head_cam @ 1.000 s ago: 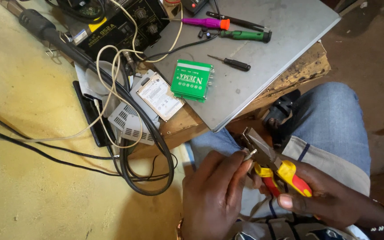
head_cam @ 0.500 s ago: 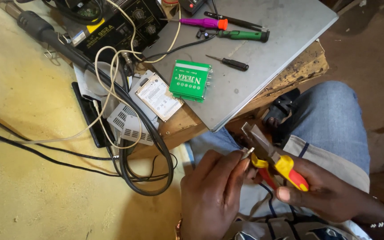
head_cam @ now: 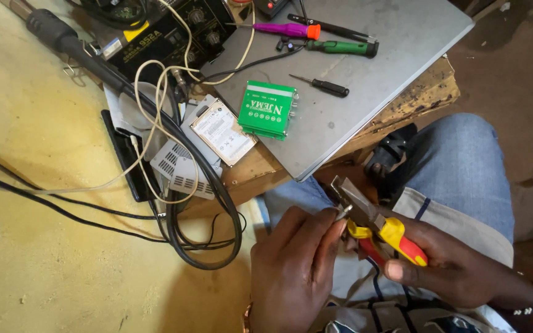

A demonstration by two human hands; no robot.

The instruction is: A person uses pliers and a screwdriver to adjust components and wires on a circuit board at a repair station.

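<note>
My right hand (head_cam: 448,265) grips a pair of pliers (head_cam: 377,225) with red and yellow handles, jaws pointing up and to the left. My left hand (head_cam: 294,265) pinches a small metal piece (head_cam: 342,212) between thumb and fingertips, right against the side of the plier jaws. Both hands work over my lap, above blue jeans (head_cam: 458,166) and a light cloth.
A grey laptop (head_cam: 365,74) on a worn wooden board holds a green box (head_cam: 268,110), a small black screwdriver (head_cam: 319,85), and green and purple-handled screwdrivers (head_cam: 340,47). A hard drive (head_cam: 223,131), a black soldering station (head_cam: 155,37) and looping black cables (head_cam: 205,203) lie to the left on a yellow floor.
Both hands and the pliers have stayed almost in place over my lap, with only slight shifts of the fingers around the small metal piece.
</note>
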